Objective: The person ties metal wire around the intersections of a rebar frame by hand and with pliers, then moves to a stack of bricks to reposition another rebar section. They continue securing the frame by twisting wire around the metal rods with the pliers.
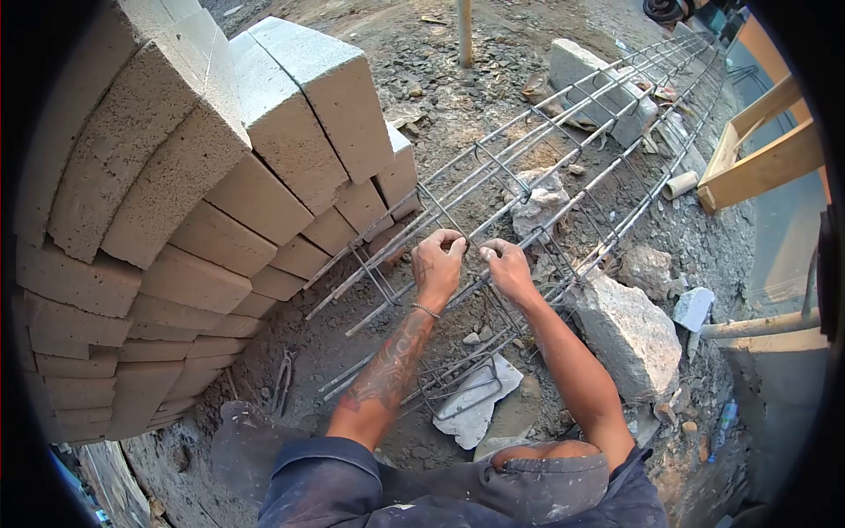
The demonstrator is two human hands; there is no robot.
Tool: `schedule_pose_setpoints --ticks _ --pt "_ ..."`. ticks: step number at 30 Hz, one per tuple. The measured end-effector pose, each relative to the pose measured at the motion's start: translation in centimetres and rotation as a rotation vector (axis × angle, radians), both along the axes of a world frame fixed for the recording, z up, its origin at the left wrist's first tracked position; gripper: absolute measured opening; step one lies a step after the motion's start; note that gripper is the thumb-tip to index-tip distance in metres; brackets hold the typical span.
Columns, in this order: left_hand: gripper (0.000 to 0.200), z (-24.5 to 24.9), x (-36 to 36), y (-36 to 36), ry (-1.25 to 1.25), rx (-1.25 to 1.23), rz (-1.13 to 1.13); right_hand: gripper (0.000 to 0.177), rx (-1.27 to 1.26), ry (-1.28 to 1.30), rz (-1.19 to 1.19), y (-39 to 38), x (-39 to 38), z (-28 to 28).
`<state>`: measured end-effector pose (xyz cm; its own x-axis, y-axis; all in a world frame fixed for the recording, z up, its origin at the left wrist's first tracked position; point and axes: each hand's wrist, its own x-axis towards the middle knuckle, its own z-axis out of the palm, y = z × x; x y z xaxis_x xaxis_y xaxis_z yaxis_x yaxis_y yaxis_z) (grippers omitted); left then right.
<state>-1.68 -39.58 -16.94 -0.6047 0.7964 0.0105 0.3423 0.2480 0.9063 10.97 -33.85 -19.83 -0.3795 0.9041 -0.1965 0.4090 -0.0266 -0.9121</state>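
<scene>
A long cage of steel bars (519, 201) with square stirrups runs from the lower middle to the upper right. My left hand (438, 262) is at the bars near the cage's close end, its thumb and fingertips pinched together. Just right of it, my right hand (506, 264) is closed in a similar pinch, its fingertips close to the left ones. Whatever lies between the fingertips of either hand is too small to make out. A stirrup (449, 214) crosses the bars just above my left hand.
Stacked blocks (216, 233) rise on the left. A large stone (629, 334) lies right of my right forearm, and a concrete block (598, 84) is under the cage's far part. Pliers (283, 383) lie on the soil at lower left. A wooden frame (761, 163) stands at right.
</scene>
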Motion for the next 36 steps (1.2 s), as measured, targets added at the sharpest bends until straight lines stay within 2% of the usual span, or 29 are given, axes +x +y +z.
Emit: schedule_pose_setpoints --ticks 1,3,5,6,7,9,10,13,14,18,20,23,25,27,30,34,36 --pt "0.015 0.0 0.0 -0.2 0.039 0.072 -0.019 0.025 0.099 -0.058 -0.023 -0.1 -0.3 0.3" --pt "0.014 -0.4 0.1 -0.3 0.060 0.081 -0.024 0.027 0.116 -0.062 -0.037 0.2 -0.8 -0.7" --pt "0.013 -0.6 0.2 -0.3 0.220 0.197 -0.009 0.032 0.015 0.085 -0.053 0.8 -1.1 -1.8" --pt "0.013 -0.7 0.2 -0.4 0.242 0.212 -0.006 0.047 0.026 0.195 -0.084 0.7 -1.6 -1.8" --pt "0.013 -0.7 0.3 -0.5 0.239 0.209 -0.005 0.047 0.024 0.192 -0.084 0.9 -1.8 -1.7" --pt "0.012 -0.7 0.3 -0.5 0.265 0.216 -0.004 0.063 -0.136 -0.257 -0.087 1.2 -2.8 2.8" --pt "0.012 -0.8 0.3 -0.5 0.268 0.215 -0.005 0.072 -0.113 -0.237 -0.126 1.5 -3.3 2.0" --pt "0.011 -0.9 0.2 -0.5 0.312 0.273 -0.017 0.065 0.014 -0.264 -0.114 2.2 -3.7 0.6" --pt "0.011 -0.9 0.2 -0.5 0.284 0.253 -0.023 0.056 -0.027 -0.211 -0.121 1.9 -3.6 1.7" --pt "0.012 0.0 -0.2 -0.6 0.113 0.135 -0.054 0.047 -0.021 -0.132 -0.154 1.8 -3.3 1.1" --pt "0.015 1.1 -0.4 -0.5 0.016 0.014 -0.076 0.046 -0.029 -0.129 -0.144 1.8 -3.3 1.0" --pt "0.016 0.2 -1.2 -0.1 -0.086 0.001 -0.125 0.045 -0.049 -0.123 -0.131 1.9 -3.1 1.2" --pt "0.018 0.2 -1.9 0.0 -0.051 -0.036 -0.150 0.045 -0.069 -0.125 -0.128 1.9 -3.0 1.2" --pt "0.019 0.0 -2.7 0.1 -0.016 -0.031 -0.307 0.044 -0.090 -0.087 -0.111 1.9 -2.9 1.2" --pt "0.019 0.5 -3.5 0.4 0.068 -0.057 -0.381 0.043 -0.096 -0.039 -0.113 1.9 -2.6 0.8" --pt "0.019 0.0 -3.2 0.5 0.114 -0.035 -0.353 0.042 -0.038 -0.021 -0.095 1.5 -2.4 1.2" --pt "0.019 -0.5 -2.8 0.5 0.058 -0.007 -0.281 0.040 0.055 -0.002 -0.087 1.4 -2.3 1.1"
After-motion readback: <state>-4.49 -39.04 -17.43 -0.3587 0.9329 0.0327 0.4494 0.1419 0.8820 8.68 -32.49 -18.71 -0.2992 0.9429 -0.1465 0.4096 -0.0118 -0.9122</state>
